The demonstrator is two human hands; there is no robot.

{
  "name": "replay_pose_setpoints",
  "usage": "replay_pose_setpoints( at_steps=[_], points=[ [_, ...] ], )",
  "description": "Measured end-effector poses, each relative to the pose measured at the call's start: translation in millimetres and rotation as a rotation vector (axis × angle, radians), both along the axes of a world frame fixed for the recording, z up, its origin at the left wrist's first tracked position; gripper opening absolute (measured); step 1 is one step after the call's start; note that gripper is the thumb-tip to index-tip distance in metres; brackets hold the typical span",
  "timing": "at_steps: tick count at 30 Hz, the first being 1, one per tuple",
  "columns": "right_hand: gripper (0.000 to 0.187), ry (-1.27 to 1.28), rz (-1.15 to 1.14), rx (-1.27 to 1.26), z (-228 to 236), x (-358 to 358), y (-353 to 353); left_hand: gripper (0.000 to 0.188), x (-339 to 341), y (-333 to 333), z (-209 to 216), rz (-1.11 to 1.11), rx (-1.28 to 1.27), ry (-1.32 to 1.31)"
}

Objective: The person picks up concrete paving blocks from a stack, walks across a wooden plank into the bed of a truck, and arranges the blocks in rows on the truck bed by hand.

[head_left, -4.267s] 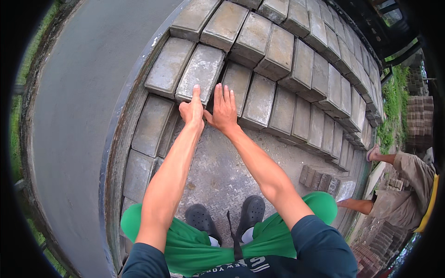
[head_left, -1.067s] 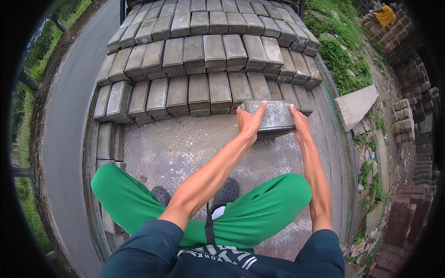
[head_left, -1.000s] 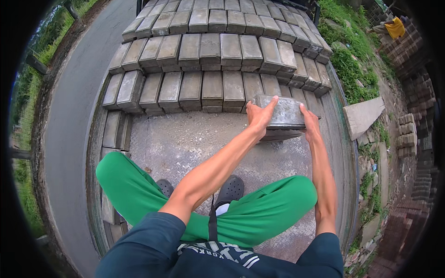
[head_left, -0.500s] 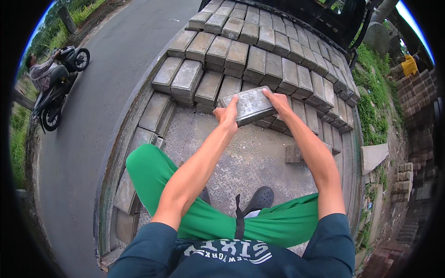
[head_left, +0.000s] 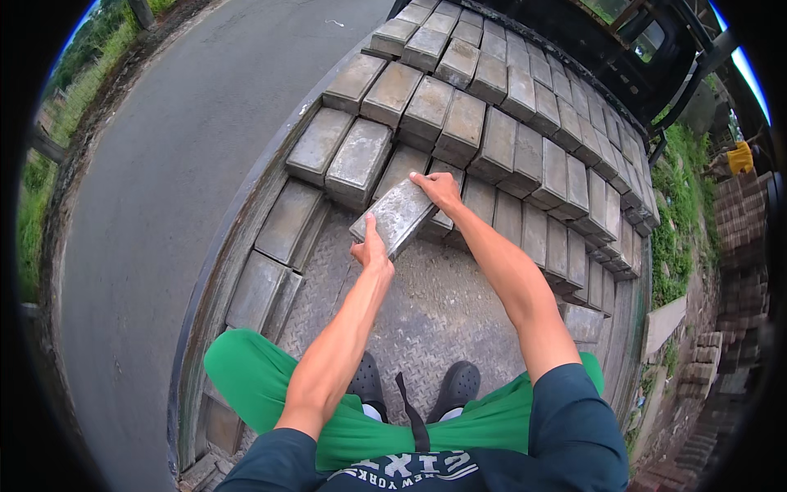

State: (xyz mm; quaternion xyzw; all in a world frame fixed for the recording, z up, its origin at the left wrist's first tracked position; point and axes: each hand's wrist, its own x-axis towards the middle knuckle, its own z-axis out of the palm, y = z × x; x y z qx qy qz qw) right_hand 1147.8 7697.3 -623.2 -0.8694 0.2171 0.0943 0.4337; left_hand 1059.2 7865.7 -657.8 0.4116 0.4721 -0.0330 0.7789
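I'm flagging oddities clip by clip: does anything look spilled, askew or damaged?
Pale loose grit litters the grey patterned-metal bed, before the stacked grey rectangular concrete blocks. It looks like stray debris; otherwise nothing stands out.

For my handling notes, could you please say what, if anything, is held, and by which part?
A grey block, held by both ends: left hand on the nearer, right hand on the farther.

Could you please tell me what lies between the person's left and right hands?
In the head view, a grey concrete block lies between them, with the left hand at its nearer end and the right hand at its farther end.
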Motion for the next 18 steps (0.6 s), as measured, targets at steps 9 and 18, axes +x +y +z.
replay_pose_setpoints(
  at_steps=[9, 18],
  points=[
    [0.076, -0.203, -0.1, -0.02, -47, -13, 17, 0.101, 58, -33, -19, -0.161, 0.295, 0.031],
    [0.076, 0.02, 0.096, -0.106, -56, 7, 16, 0.111, 93, -65, -37, -0.188, 0.099, 0.191]
  ],
)
